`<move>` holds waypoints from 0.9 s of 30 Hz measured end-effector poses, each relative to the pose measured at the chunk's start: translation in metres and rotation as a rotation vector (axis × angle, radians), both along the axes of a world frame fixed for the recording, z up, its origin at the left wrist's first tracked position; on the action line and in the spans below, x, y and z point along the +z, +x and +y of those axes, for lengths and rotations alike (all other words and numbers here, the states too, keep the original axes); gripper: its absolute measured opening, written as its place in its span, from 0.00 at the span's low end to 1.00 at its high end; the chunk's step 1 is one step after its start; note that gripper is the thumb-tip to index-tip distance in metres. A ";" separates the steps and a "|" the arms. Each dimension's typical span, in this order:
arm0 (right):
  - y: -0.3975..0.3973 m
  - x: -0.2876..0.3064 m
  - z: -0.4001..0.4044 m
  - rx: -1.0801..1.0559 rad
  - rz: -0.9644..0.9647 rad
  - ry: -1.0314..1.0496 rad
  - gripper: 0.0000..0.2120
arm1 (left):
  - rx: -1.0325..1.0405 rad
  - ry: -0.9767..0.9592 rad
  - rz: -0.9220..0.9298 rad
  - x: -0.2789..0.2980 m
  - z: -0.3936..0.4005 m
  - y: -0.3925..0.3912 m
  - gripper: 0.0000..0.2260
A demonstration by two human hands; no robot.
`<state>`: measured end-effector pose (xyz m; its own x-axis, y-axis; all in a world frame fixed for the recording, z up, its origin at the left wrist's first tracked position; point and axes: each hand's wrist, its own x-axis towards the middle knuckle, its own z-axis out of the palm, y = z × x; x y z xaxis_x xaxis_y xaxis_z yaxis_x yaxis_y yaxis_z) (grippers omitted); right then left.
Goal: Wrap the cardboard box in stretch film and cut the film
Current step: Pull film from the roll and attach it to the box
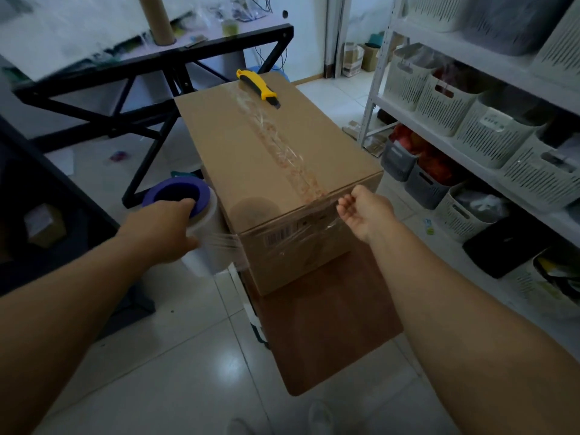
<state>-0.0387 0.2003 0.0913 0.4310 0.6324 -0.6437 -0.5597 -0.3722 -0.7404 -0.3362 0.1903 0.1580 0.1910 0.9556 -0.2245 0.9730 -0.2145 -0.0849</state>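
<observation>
A taped brown cardboard box rests on a larger brown box. My left hand grips a roll of stretch film with a purple core, held upright against the box's near left corner. A sheet of clear film runs from the roll across the box's near face. My right hand presses the film's end at the box's near right top edge, fingers curled; the grip itself is hard to see. A yellow utility knife lies on the far end of the box top.
A black-framed table stands to the left and behind, with a cardboard tube on it. White shelving with slatted baskets lines the right side. Tiled floor lies around the boxes, with small litter under the table.
</observation>
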 end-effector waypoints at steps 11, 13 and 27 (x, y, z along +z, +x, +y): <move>-0.017 0.003 0.001 0.029 0.168 -0.041 0.05 | -0.032 0.027 -0.016 0.004 -0.002 -0.009 0.15; -0.022 0.001 -0.001 0.065 0.177 -0.054 0.08 | -0.028 0.021 -0.015 0.003 -0.004 -0.009 0.15; -0.018 0.018 0.002 0.117 -0.017 -0.034 0.09 | 0.005 -0.004 -0.076 0.002 -0.009 -0.011 0.14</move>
